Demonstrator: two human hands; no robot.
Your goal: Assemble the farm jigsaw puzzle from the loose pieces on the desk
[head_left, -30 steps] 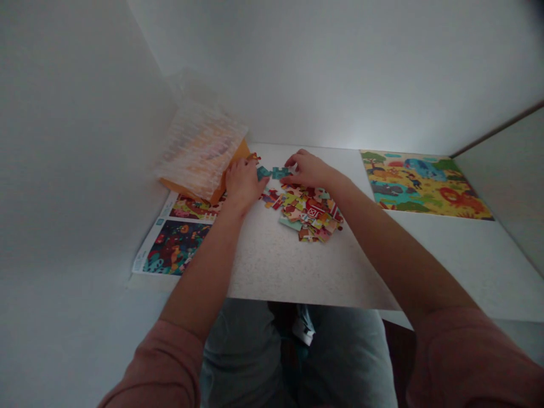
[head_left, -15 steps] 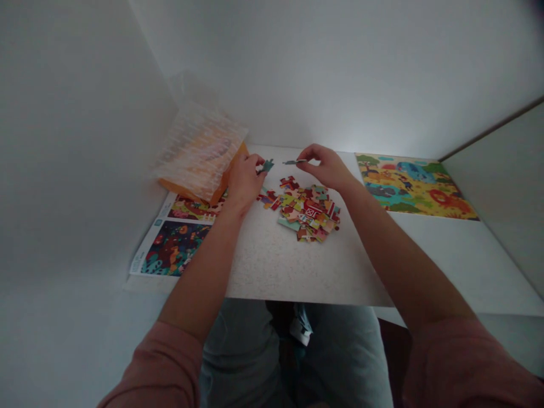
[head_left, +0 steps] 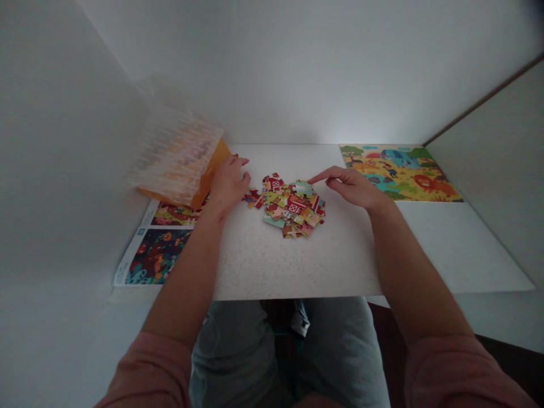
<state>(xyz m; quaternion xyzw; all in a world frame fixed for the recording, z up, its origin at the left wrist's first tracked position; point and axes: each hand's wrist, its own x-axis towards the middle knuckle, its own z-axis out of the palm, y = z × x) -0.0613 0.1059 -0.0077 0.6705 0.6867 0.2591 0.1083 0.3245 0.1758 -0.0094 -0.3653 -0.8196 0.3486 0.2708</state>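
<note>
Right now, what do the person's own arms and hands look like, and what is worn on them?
Both hands are bare: the left hand and right hand show no gloves, rings or watch. The forearms are uncovered; dusty pink sleeves are pushed up near the elbows. No cables or markings show.

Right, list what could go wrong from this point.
1. The right hand reaches its forefinger onto the heap of puzzle pieces; a careless sweep might scatter loose pieces toward the table edge.
2. The left hand rests beside the orange box, whose clear cover looks tilted; a nudge could tip it.
3. The light is dim, so colours may be misjudged.
</note>
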